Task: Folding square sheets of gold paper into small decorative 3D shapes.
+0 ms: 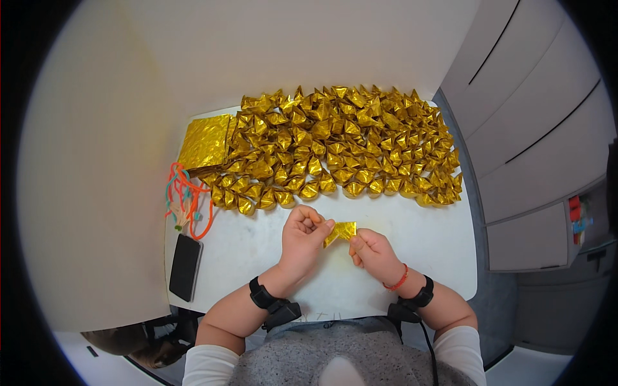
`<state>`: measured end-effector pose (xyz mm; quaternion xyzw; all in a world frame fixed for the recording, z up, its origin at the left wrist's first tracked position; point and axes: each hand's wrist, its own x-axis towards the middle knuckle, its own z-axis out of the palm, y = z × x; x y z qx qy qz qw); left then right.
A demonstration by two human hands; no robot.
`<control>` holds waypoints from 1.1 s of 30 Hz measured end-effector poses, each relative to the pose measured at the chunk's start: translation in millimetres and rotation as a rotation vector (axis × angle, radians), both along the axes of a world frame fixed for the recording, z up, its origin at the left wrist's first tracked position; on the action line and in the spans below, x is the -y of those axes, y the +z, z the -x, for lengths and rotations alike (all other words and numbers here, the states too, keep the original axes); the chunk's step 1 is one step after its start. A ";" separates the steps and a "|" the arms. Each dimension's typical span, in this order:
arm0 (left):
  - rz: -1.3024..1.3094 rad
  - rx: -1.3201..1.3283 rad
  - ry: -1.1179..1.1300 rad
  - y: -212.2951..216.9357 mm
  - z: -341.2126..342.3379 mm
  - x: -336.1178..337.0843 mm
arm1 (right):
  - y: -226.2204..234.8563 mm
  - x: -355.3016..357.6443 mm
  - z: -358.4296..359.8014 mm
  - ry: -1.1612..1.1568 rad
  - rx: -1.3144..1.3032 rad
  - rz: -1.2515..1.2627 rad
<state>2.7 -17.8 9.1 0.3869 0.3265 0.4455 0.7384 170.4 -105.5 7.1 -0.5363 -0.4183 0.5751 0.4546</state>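
Observation:
A small folded piece of gold foil paper (346,229) is held between my two hands above the front middle of the white table. My left hand (302,238) pinches its left end between thumb and fingers. At its right end, the thumb and fingers of my right hand (375,252) close on the lower corner. Just beyond my hands, many folded gold paper ingots (335,138) sit packed in rows across the far part of the table. A stack of flat square gold foil sheets (205,140) lies to their left.
A black phone (185,267) lies at the table's left edge, below a tangle of orange and teal cords (187,199). Pale walls border the white table (412,231) at the left and back. Grey drawers (524,238) stand to the right, one partly pulled out.

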 end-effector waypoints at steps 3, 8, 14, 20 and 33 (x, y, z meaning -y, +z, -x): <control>0.003 0.005 -0.015 -1.3 2.1 -3.6 | 0.9 -0.4 -3.3 0.025 0.025 -0.022; 0.038 0.052 -0.053 -6.4 0.6 -2.6 | 5.4 1.4 -4.4 0.043 0.055 -0.073; 0.023 -0.011 -0.185 -1.2 3.1 -1.6 | 21.0 -5.7 -4.6 -0.072 -0.290 0.169; 0.081 -0.026 -0.326 -0.2 0.4 -1.0 | 3.2 -2.0 -8.8 -0.016 0.061 -0.164; 0.302 0.054 -0.361 -9.4 6.0 -7.0 | 11.9 -12.3 -16.7 -0.087 0.468 -0.541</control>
